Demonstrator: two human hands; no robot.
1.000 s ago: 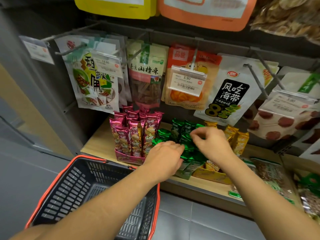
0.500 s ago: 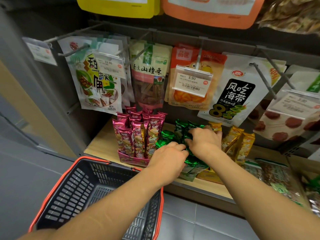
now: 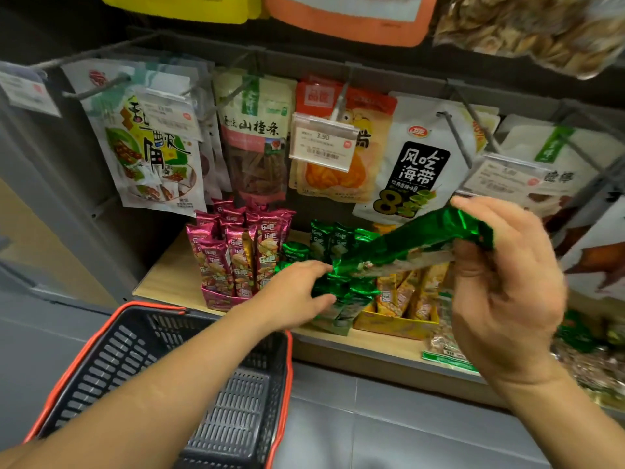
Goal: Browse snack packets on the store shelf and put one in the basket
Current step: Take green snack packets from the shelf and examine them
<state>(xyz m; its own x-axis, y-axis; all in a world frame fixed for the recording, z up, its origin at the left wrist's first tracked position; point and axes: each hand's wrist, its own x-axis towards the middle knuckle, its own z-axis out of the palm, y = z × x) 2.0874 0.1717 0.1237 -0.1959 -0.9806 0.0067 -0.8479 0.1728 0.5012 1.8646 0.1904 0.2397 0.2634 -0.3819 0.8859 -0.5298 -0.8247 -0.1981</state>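
Where 0.5 s ago both hands dug in the green pile, the right hand has now lifted 1 green packet clear, pinched by its upper end. The left hand, fingers nearly straight, touches its lower tip. The basket sits under the left forearm, so the drop is probably next.

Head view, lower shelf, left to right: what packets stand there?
Order: pink packets → green packets → yellow packets. The held green packet in the right hand spans the last two, so it is left out.
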